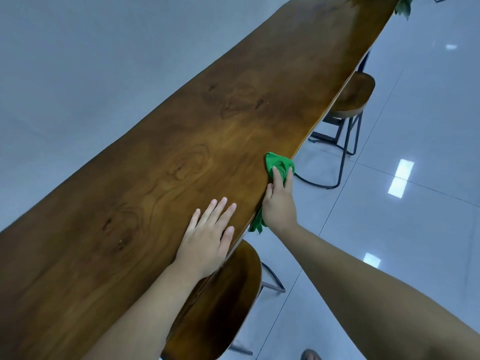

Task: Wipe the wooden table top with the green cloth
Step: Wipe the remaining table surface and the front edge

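The right hand (pixel 279 201) is closed around the green cloth (pixel 279 165), pressing it against the near edge of the wooden table top (pixel 181 141); bunched fabric sticks out past the fingertips toward 12 o'clock, and a smaller tail hangs below the wrist at the table's edge. At about 8 o'clock from it, the left hand (pixel 207 235) lies flat and open on the wood, fingers spread and pointing toward 1 o'clock, holding nothing. The long slab runs from the 7 o'clock corner of the view to the 1 o'clock corner, showing dark knots and swirling grain. Under its edge, at 6 o'clock from the left hand, sits a wooden stool (pixel 223 302) on a dark metal frame; a second stool (pixel 353 97) stands at 1 o'clock from the cloth. Green leaves (pixel 404 5) show at the table's far end. The glossy tiled floor (pixel 415 216) mirrors ceiling lights. No writing or label can be read anywhere.
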